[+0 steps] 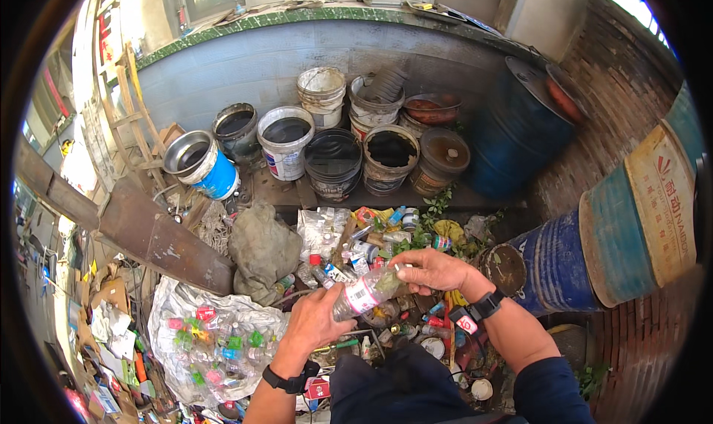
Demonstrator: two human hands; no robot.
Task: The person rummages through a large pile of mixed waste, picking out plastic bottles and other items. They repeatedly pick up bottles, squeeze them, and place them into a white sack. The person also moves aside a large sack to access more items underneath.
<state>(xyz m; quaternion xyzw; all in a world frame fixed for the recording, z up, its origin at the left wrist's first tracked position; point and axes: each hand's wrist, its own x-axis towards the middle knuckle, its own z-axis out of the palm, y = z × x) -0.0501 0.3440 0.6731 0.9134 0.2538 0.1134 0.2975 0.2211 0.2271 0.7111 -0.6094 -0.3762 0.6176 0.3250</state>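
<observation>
A clear plastic bottle (pixel 361 297) with a white and pink label is held sideways in front of me. My left hand (pixel 316 319) grips its lower end, the thumb and fingers around it. At the other end, the fingertips of my right hand (pixel 433 271) pinch the bottle's neck at something small and white, perhaps its cap. Below and behind the bottle spreads a heap of mixed waste (pixel 356 251), with bottles, cans and cartons. To the left lies a white woven sack (pixel 167 312) with several empty plastic bottles (pixel 228 340) on it.
Several buckets of dark liquid (pixel 285 131) stand along the wall. Metal drums (pixel 562 262) flank the right side. A rusty metal beam (pixel 161 234) crosses at left, beside a grey-green cloth bundle (pixel 259 248). Cardboard and paper scraps (pixel 114 335) lie at far left.
</observation>
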